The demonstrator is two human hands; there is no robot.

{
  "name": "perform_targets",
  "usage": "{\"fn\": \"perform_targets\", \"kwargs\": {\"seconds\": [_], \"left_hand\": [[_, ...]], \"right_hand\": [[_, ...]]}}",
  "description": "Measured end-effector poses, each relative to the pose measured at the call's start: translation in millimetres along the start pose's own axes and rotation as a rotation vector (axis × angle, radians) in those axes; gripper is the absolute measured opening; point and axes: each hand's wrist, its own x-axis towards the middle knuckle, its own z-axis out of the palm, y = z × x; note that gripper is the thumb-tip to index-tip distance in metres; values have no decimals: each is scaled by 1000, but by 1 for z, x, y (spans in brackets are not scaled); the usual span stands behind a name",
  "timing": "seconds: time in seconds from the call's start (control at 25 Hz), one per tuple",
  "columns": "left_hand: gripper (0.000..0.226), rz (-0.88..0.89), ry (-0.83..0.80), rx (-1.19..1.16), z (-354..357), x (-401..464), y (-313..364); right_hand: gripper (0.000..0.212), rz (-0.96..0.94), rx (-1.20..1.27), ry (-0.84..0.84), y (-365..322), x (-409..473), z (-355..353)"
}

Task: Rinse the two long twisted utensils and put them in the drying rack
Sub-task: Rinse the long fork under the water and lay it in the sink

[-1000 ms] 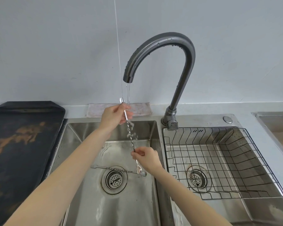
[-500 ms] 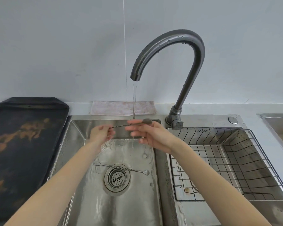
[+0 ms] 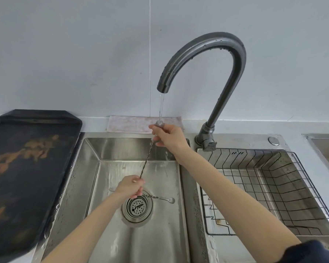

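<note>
Near the centre of the frame, the right hand has its grip clamped on the upper, rounded end of a long twisted bar spoon, held right under the stream of water from the curved faucet. The spoon slants down and left to the left hand, whose grip is pinched shut on its lower end above the left sink basin. The second twisted spoon lies flat on the basin floor, across the top of the drain strainer. The wire drying rack sits in the right basin, at the right of the frame.
</note>
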Motion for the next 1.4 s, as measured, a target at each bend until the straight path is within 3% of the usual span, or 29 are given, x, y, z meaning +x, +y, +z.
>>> {"fn": "perform_targets", "kwargs": {"seconds": [0.12,0.32,0.4,0.52,0.72,1.04,1.4], "left_hand": [[22,189,66,380,2,1,-3],[30,326,123,538,4,3,0],[30,358,144,527,2,2,0],[30,421,187,505,0,2,0],[25,440,153,470,1,1,5],[20,462,187,152,-4,-4,25],[26,498,187,107,3,-4,89]], "right_hand": [[22,-8,54,12,-3,4,2],[24,-4,144,45,-8,9,-1],[26,-8,229,34,-9,11,-1],[12,-46,274,69,-11,11,-2],[17,-87,150,134,-11,10,-1],[20,-141,53,89,-3,5,-2],[19,-285,-57,101,-23,11,-7]]}}
